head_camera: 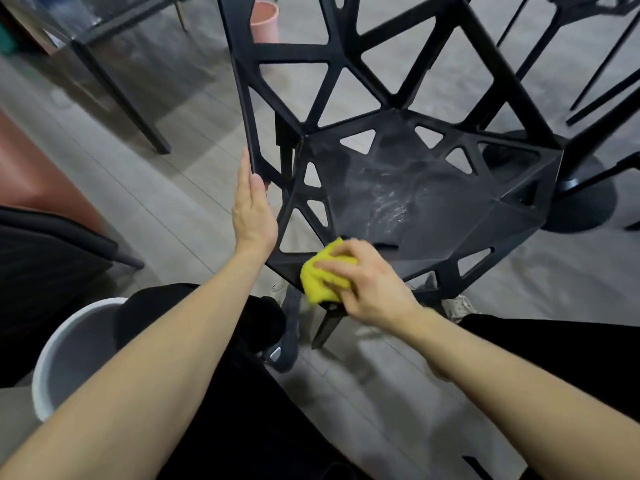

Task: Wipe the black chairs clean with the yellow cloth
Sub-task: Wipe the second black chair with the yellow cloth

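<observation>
- Yellow cloth (323, 271), bunched microfibre: on the near front edge of the black plastic lattice chair (408, 188), under my right hand (367, 282).
- Right hand: fingers curled over the cloth, gripping it; forearm comes in from lower right.
- Unwiped ground: dusty smears on the seat lie ahead and right of the cloth, away from me.
- Left hand (252, 209): fingers straight, flat against the chair's left side frame, bracing it.
- Nearer hand for wiping: the right.
</observation>
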